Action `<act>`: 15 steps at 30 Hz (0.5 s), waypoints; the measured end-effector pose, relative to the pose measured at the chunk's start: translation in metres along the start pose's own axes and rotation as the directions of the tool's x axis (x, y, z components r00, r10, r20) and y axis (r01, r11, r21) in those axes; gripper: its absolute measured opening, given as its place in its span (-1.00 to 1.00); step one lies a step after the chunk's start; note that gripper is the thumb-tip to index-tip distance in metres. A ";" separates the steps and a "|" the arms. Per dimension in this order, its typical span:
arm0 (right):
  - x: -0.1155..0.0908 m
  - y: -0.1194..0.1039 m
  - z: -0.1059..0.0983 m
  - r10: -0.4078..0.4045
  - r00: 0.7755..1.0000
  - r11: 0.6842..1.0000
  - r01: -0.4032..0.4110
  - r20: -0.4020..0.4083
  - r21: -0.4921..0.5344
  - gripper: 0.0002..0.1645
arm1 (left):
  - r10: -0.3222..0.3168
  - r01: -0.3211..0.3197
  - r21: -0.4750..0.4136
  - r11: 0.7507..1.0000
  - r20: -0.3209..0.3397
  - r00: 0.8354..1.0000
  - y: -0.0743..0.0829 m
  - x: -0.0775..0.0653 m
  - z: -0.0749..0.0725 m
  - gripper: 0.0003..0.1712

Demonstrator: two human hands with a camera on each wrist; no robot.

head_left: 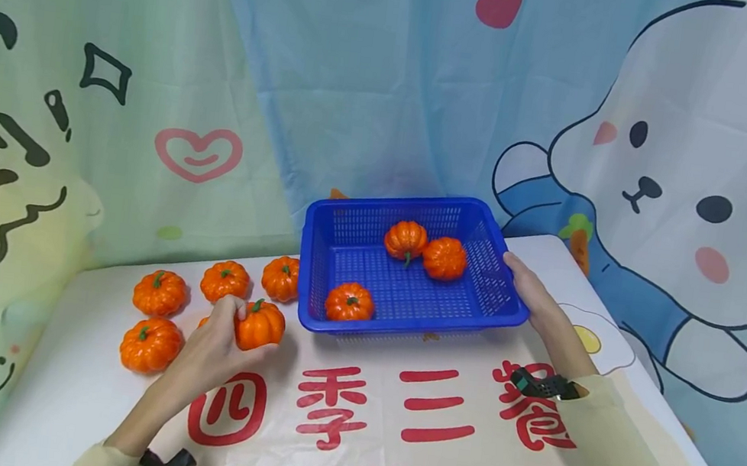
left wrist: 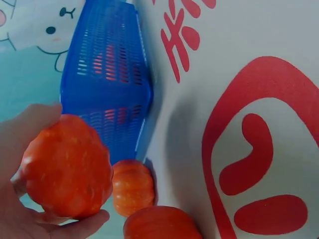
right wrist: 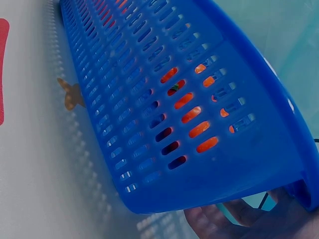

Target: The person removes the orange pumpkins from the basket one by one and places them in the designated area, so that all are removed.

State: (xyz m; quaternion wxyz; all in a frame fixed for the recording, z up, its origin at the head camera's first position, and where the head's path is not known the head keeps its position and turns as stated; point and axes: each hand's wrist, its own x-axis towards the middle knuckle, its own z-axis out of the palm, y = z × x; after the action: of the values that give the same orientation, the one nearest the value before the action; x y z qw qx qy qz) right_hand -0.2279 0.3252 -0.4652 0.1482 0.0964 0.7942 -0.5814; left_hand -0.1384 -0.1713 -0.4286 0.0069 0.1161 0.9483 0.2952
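My left hand (head_left: 214, 345) holds a small orange pumpkin (head_left: 261, 325) with a green stem, just left of a blue plastic basket (head_left: 412, 323). In the left wrist view, the thumb and fingers curve around this pumpkin (left wrist: 67, 167), with its ribbed side facing the camera. My right hand (head_left: 528, 287) grips the basket's right end. The right wrist view has its fingers (right wrist: 212, 221) tucked under the rim there. Inside the basket lie three pumpkins: one (head_left: 349, 302) at the front left, and two touching (head_left: 406, 240) toward the back right.
Left of the basket, more pumpkins stand on the table: two at the far left (head_left: 152, 345), one behind my left hand (head_left: 225, 281), and one against the basket's left side (head_left: 281, 278). Another is mostly hidden by the left hand. A printed curtain (head_left: 378, 72) hangs behind the table.
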 end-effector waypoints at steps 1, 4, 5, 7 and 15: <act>0.000 0.000 0.000 -0.001 1.000 1.000 0.001 0.000 0.004 -0.19 | -0.001 0.001 0.000 1.000 0.007 1.000 0.000 0.000 0.001 -0.30; -0.001 -0.001 0.001 -0.002 1.000 1.000 0.002 0.003 0.013 -0.17 | 0.029 -0.029 0.013 0.999 0.004 1.000 -0.001 -0.001 0.006 -0.34; -0.002 0.000 0.001 -0.001 1.000 1.000 0.001 0.005 0.016 -0.17 | 0.046 -0.046 0.017 0.999 0.001 0.999 -0.002 -0.002 0.008 -0.36; -0.002 0.000 0.001 -0.001 1.000 1.000 0.001 0.005 0.022 -0.16 | 0.078 -0.078 0.025 0.997 -0.003 0.997 -0.002 -0.004 0.013 -0.39; -0.003 -0.002 0.001 0.002 1.000 1.000 -0.002 -0.006 -0.017 -0.12 | 0.043 -0.043 0.047 0.998 0.012 0.999 0.003 -0.005 0.029 -0.07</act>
State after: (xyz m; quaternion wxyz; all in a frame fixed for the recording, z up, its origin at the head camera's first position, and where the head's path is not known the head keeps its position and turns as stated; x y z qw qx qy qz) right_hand -0.2254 0.3238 -0.4625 0.1472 0.0979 0.7995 -0.5740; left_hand -0.1305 -0.1540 -0.4508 0.0031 0.1383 0.9523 0.2721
